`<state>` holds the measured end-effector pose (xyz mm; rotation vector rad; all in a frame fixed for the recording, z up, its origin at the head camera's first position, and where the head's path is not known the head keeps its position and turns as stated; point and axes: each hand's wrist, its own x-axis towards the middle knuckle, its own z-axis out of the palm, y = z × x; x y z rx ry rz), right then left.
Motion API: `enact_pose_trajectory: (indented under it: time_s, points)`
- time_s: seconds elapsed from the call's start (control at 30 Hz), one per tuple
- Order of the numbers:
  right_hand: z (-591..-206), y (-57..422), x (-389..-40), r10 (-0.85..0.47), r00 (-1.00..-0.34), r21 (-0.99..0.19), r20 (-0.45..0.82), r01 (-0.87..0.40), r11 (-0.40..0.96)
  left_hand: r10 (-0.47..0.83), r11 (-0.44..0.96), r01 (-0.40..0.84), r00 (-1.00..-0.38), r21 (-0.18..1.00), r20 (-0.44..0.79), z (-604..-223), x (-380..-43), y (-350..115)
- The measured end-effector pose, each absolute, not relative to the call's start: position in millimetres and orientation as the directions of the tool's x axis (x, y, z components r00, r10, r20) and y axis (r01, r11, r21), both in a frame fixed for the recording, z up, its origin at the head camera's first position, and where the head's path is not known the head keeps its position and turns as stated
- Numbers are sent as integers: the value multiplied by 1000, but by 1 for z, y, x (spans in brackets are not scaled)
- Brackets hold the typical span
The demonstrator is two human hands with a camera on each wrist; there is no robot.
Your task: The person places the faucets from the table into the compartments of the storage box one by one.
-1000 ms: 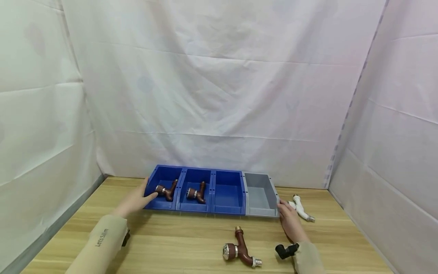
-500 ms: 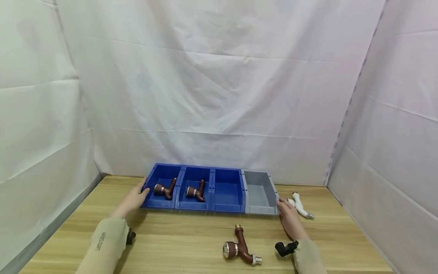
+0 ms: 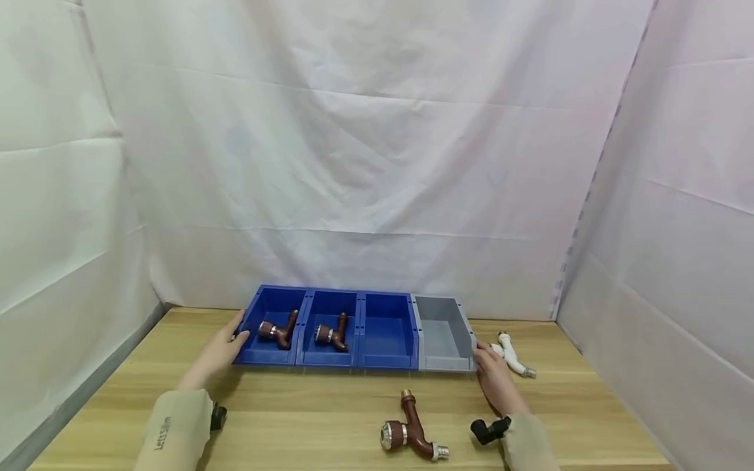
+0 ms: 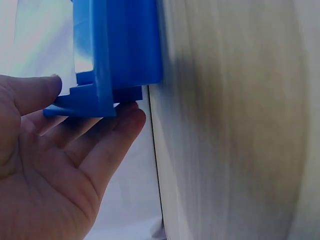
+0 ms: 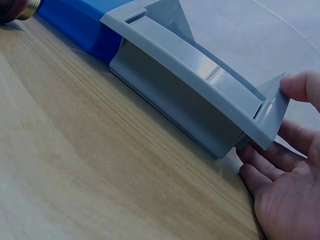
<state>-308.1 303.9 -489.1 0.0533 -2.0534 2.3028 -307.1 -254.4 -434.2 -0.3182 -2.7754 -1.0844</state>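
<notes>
Left hand (image 3: 219,347) outward, at bin's rim (image 4: 103,60)

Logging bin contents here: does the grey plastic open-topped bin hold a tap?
No, in the head view the grey plastic open-topped bin has nothing lying inside it.

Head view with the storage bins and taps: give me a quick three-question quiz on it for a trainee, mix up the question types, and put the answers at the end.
1. Multiple choice. What does the right hand grip?
A) the front lip of the third bin from the left
B) the outer side of the gray bin
C) the tap lying in front of the row

2. True or false. The white tap lies inside the gray bin.

3. Fill in the blank. Together, the blue bins hold ___ brown taps.

Key
1: B
2: False; it lies on the wood-grain table, to the right of the gray bin.
3: two
</notes>
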Motion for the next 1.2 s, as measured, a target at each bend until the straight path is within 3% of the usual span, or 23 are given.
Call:
enact_pose_trajectory:
  time_s: [0.53,0.77,1.2]
  points:
    - [-490,302,-308,-30,-998,-994,53,-50,-93,126,733,222,-973,643,192,-435,-306,-259]
    - [-494,301,-306,35,-997,-989,70,-74,-125,144,717,243,-969,653,203,-435,-309,-258]
    - [-491,299,-305,10,-997,-991,81,-82,-102,124,709,214,-976,672,180,-440,-305,-260]
